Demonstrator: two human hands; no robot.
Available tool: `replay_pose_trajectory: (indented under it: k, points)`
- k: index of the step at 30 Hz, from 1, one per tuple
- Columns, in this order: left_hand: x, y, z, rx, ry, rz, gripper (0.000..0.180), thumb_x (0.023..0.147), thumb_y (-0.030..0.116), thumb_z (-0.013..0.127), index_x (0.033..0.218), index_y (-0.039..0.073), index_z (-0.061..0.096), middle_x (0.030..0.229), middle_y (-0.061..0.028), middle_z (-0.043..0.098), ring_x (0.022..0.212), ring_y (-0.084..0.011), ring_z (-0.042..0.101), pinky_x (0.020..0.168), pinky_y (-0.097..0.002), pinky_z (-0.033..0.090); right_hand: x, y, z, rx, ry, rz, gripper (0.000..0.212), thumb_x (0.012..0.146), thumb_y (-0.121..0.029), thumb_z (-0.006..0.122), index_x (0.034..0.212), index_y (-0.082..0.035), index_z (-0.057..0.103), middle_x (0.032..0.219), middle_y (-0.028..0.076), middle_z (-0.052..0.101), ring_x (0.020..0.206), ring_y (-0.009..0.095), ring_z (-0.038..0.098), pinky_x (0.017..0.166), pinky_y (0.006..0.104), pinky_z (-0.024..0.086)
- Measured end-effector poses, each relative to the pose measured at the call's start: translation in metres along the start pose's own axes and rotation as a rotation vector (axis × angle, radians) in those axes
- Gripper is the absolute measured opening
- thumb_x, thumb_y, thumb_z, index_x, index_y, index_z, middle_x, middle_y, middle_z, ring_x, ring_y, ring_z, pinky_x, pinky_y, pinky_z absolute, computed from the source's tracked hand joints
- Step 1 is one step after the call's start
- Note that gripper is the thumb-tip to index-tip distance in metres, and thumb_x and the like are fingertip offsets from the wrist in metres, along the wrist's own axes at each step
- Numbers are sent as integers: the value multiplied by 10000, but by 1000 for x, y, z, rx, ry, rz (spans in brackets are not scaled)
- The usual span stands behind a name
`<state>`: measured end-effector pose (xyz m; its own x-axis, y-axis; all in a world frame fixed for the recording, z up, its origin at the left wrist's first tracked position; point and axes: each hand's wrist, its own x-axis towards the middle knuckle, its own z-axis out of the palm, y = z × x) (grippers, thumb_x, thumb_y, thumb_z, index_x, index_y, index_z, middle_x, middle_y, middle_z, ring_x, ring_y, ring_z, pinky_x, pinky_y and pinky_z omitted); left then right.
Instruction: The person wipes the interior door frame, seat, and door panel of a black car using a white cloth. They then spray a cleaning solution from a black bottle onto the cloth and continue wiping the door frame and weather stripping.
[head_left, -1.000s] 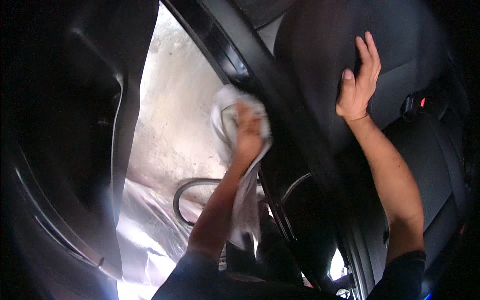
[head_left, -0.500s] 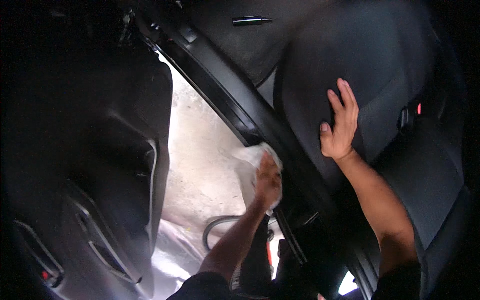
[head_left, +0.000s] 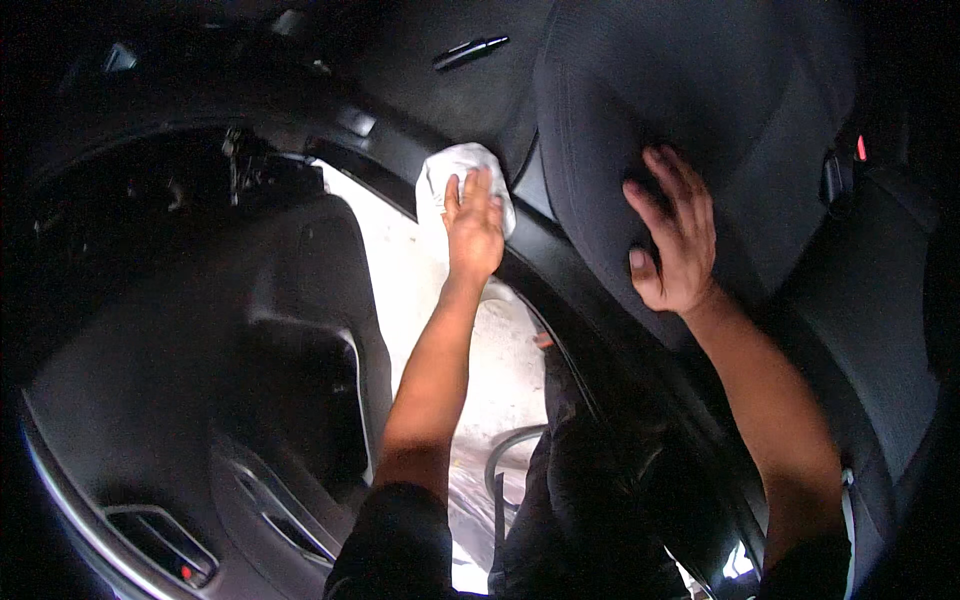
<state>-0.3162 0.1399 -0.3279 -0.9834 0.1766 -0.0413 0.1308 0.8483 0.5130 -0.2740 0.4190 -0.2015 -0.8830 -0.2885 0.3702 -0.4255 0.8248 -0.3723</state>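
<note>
A crumpled white cloth (head_left: pixel 437 180) lies over the dark door sill (head_left: pixel 540 240) of a car. My left hand (head_left: pixel 475 232) presses it there, fingers extended over the cloth. Further right, my right hand (head_left: pixel 682 235) is open, its fingers spread and its palm toward the dark fabric seat (head_left: pixel 600 130). Nothing is held in it. Whether the whole palm touches the seat cannot be made out.
An open car door panel (head_left: pixel 190 330) fills the left, with a pull handle and a small red mark. Pale ground (head_left: pixel 495 370) shows between door and sill. A black pen-like object (head_left: pixel 470 54) lies on the car floor. A red-topped seat-belt buckle (head_left: pixel 840 175) sits right.
My left hand has slid the cloth forward and left along the sill. My right hand stays by the seat with little movement. The view has shifted, showing more of the door.
</note>
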Motion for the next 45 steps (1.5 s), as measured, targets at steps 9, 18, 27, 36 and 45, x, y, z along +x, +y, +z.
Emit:
replay_pose_trajectory:
  k: [9,18,27,36,45]
  points:
    - [187,-148,-3,686,-350,-47,386,945,263,464,1141,-1,667,1256,-206,605,1270,-385,498,1115,-429,345,-15,17,-6,140,-27,70,482,979,-412,368,1293,-102,563,1443,244,445,1338,443,417,1103,574,304]
    - [181,-108,-11,491,-235,334,283,943,193,472,1084,-18,596,1104,-219,594,1107,-367,558,999,-453,439,-18,37,-27,144,-39,109,470,980,-402,372,1310,-116,547,1437,195,459,1338,434,413,1080,596,326]
    - [35,-29,76,105,18,155,499,927,291,439,1330,8,521,1426,-220,457,1379,-410,367,1121,-606,237,-1,21,0,91,-4,106,430,974,-351,389,1224,-59,581,1387,225,503,1309,419,456,1064,551,374]
    - [-102,59,86,-416,-42,130,442,861,73,455,1292,-24,481,1437,-195,420,1411,-461,283,1134,-567,264,36,1,36,31,152,23,403,817,-229,537,1143,-9,625,1372,200,533,1259,392,508,1052,484,383]
    - [-278,173,-119,-1168,-672,-264,131,830,-1,571,919,-23,664,843,-93,643,806,-198,592,708,-344,476,34,-82,4,-377,-147,453,559,848,-223,564,1372,-42,489,1517,189,358,1402,386,323,1149,518,264]
